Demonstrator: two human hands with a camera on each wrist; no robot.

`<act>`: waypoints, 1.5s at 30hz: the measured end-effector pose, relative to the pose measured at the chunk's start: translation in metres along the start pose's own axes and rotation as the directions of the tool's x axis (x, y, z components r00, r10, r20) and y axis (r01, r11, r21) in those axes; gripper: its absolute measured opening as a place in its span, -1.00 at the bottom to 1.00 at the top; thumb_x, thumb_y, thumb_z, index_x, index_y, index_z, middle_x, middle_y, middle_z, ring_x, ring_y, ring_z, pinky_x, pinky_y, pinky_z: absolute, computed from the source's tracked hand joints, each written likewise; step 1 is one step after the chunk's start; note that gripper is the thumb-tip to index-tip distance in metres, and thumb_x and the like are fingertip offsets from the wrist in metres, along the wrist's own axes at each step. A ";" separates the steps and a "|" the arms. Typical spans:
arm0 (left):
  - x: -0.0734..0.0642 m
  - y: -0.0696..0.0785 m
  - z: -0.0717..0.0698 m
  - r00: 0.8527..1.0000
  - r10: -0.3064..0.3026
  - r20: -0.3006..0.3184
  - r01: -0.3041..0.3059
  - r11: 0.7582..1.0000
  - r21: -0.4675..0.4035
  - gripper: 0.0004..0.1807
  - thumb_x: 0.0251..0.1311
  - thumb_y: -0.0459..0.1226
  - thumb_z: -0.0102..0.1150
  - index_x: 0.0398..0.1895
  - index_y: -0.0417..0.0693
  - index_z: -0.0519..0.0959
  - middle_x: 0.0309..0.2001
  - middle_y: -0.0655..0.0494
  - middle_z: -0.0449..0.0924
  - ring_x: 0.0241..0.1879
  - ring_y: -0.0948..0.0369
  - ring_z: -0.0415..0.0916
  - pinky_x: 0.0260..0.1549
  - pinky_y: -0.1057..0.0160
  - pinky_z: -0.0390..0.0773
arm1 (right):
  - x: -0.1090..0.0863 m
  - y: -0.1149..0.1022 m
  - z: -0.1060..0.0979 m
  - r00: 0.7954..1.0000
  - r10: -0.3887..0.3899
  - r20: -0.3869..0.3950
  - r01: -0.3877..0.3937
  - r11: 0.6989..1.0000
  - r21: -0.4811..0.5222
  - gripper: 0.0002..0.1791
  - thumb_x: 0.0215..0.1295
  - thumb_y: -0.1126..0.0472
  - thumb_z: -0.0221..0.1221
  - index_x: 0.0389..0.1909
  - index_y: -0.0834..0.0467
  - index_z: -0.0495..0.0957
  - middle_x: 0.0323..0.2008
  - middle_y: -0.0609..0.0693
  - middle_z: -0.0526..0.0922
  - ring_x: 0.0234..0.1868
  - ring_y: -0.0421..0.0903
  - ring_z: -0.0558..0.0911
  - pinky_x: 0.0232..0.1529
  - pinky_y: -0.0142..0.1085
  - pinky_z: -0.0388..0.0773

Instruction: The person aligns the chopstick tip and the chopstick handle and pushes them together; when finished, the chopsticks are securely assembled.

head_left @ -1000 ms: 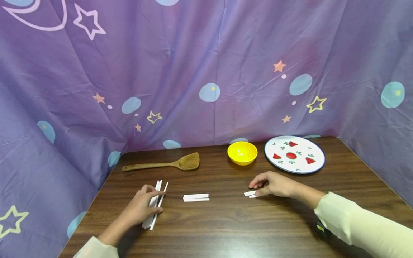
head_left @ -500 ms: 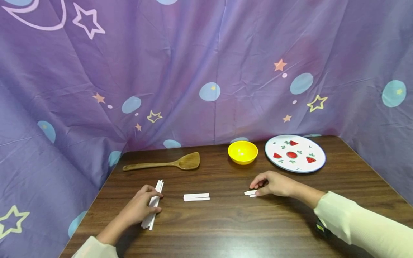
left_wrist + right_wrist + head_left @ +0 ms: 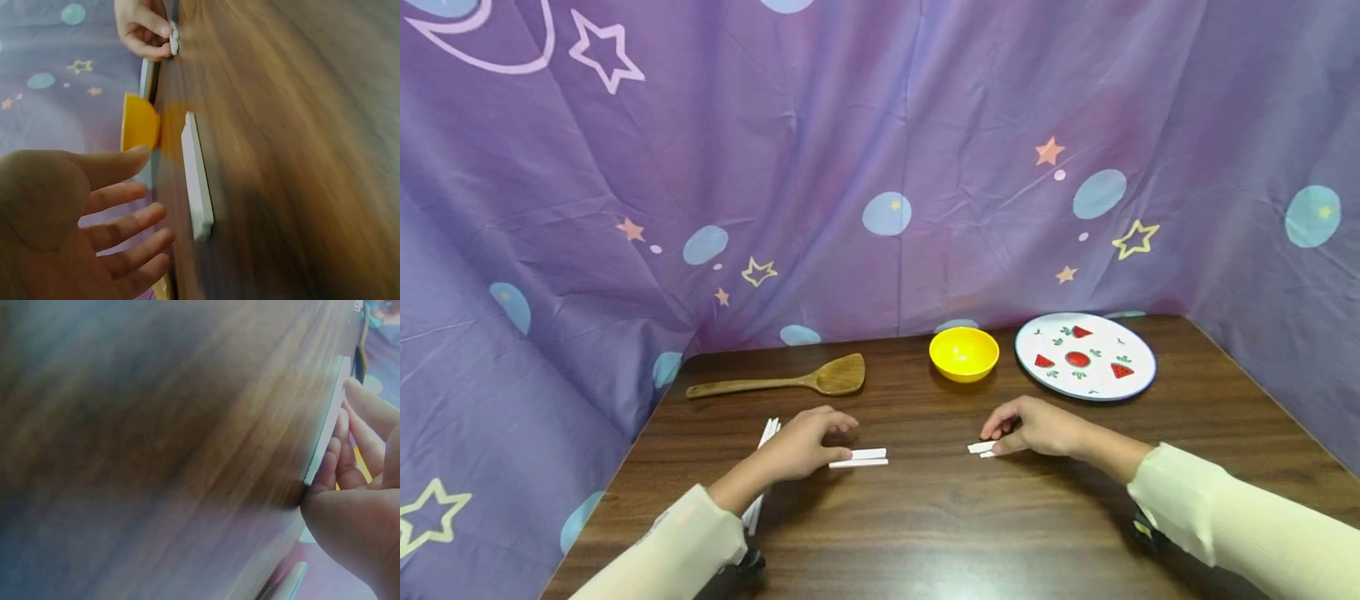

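My left hand (image 3: 805, 443) hovers with loose, spread fingers by the left end of a short group of white sticks (image 3: 871, 458) at mid-table. In the left wrist view a gap shows between its fingers and these sticks (image 3: 197, 178). Behind my left forearm, a bundle of longer white sticks (image 3: 769, 431) lies partly hidden. On the right, my right hand (image 3: 1037, 427) has its thumb and fingers around another small group of white sticks (image 3: 981, 448), lying on the table. The right wrist view shows the fingers against one stick (image 3: 328, 425).
A wooden spatula (image 3: 838, 375) lies at the back left. Further right are a yellow bowl (image 3: 964, 357) and a white oval plate (image 3: 1105, 387) with watermelon pictures. A purple patterned cloth (image 3: 820, 150) hangs behind the brown table (image 3: 940, 533).
A stray long stick joined the bundle under my left hand. That hand then left the bundle and moved right to the middle sticks. My right hand stayed in place.
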State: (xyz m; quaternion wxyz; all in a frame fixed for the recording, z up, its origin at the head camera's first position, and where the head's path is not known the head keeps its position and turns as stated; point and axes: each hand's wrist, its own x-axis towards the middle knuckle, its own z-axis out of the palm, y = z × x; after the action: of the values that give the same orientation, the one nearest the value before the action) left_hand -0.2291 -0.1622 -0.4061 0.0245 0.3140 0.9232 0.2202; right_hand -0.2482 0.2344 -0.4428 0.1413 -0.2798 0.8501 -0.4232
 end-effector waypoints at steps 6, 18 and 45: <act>0.032 0.001 0.014 0.997 0.015 0.075 -0.010 0.998 -0.061 -0.69 0.20 -0.32 0.46 -0.02 -0.26 0.69 -0.20 0.00 0.71 -0.17 0.08 0.63 -0.11 0.23 0.61 | 0.003 -0.001 0.001 1.000 0.004 0.000 -0.004 1.000 -0.006 -0.85 0.16 0.30 0.45 -0.25 0.19 0.72 -0.37 -0.08 0.64 -0.30 -0.23 0.54 -0.24 -0.45 0.47; 0.042 -0.001 0.022 0.991 0.001 0.131 0.009 0.997 -0.078 -0.87 0.11 -0.38 0.49 -0.33 -0.13 0.69 -0.42 0.20 0.63 -0.37 0.34 0.49 -0.30 0.33 0.54 | 0.002 0.000 0.005 0.999 -0.019 0.039 0.019 1.000 0.013 -0.87 0.19 0.34 0.41 -0.26 0.22 0.69 -0.40 -0.09 0.61 -0.34 -0.26 0.51 -0.28 -0.46 0.44; 0.047 0.003 0.023 0.979 0.117 0.166 -0.105 0.992 -0.074 -0.91 0.17 -0.47 0.35 -0.38 -0.12 0.66 -0.43 0.18 0.64 -0.37 0.37 0.50 -0.30 0.40 0.53 | 0.003 -0.012 -0.005 0.997 -0.061 0.048 0.062 0.998 -0.012 -0.95 0.37 0.43 0.22 -0.25 0.26 0.63 -0.40 -0.05 0.59 -0.36 -0.26 0.50 -0.27 -0.44 0.43</act>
State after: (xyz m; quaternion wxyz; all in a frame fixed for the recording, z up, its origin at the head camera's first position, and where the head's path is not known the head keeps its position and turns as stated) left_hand -0.2612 -0.1234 -0.4209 0.1011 0.3817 0.8911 0.2235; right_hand -0.2488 0.2299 -0.4298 0.1465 -0.3168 0.8403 -0.4147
